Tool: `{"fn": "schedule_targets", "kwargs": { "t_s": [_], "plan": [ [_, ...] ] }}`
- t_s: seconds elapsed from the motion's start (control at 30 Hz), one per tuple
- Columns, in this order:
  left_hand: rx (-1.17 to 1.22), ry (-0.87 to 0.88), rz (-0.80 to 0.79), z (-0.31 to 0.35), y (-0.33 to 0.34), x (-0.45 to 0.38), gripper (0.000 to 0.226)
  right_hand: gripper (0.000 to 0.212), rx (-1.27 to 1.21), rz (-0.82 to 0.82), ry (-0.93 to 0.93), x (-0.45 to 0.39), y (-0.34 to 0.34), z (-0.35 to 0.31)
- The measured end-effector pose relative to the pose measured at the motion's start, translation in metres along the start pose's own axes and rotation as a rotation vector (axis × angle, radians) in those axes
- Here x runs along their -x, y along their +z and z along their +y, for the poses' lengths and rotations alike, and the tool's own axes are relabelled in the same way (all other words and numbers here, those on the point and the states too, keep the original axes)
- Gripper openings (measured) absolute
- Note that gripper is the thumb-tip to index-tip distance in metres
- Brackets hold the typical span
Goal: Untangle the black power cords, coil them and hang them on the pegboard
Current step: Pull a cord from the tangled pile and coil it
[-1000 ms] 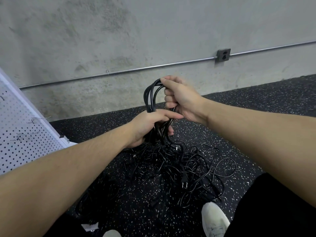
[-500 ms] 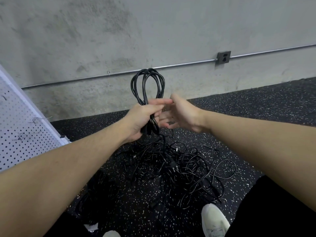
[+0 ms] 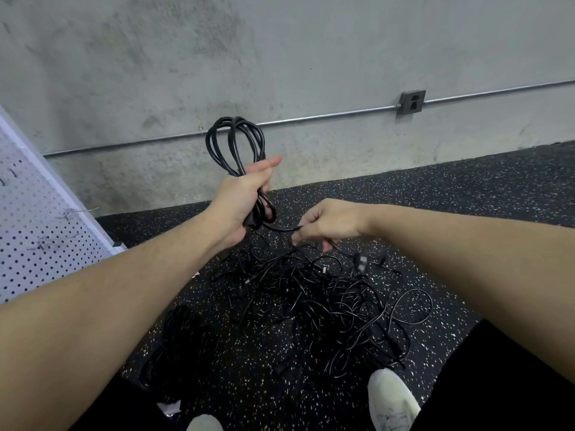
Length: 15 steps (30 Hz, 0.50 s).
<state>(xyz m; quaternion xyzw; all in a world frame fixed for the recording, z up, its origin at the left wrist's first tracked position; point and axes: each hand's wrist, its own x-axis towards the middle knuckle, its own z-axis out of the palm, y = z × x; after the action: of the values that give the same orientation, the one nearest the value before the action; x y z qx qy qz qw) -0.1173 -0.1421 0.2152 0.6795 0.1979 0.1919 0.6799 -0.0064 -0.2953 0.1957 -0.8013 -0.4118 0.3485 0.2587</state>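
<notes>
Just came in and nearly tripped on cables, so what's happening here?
A person is sorting black power cords. The left hand grips a coiled black cord, its loops standing up above the fist. The right hand pinches the loose tail of that cord running out from the coil. A tangled pile of black cords lies on the speckled black rubber floor. The white pegboard at left shows bare metal hooks.

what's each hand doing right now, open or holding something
Left hand: closed, gripping the coiled cord.
Right hand: fingers curled, pinching the cord's loose tail above the tangled pile.
</notes>
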Motion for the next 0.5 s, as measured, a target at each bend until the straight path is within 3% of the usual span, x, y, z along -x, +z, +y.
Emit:
{"fn": "schedule_targets", "kwargs": {
  "t_s": [0.13, 0.27, 0.33, 0.43, 0.5],
  "plan": [
    [-0.067, -0.043, 0.066, -0.002, -0.010, -0.006, 0.026, 0.034, -0.106, -0.034, 0.052, 0.006, -0.007, 0.003],
    [-0.289, -0.170, 0.054, -0.011, -0.018, -0.003, 0.014, 0.027, -0.017, -0.065, -0.076, 0.011, -0.009, -0.002],
    [-0.349, -0.241, 0.029, -0.015, -0.021, -0.001, 0.046, 0.014, 0.033, 0.023, -0.133, 0.013, -0.010, -0.008],
    [-0.440, -0.248, -0.096, -0.016, -0.022, 0.001, 0.103, 0.014, 0.035, 0.152, -0.195, 0.008, -0.010, -0.010],
    [-0.531, -0.252, -0.212, -0.017, -0.019, 0.003, 0.089, 0.008, 0.041, 0.216, -0.248, 0.005, -0.008, -0.011]
  ]
}}
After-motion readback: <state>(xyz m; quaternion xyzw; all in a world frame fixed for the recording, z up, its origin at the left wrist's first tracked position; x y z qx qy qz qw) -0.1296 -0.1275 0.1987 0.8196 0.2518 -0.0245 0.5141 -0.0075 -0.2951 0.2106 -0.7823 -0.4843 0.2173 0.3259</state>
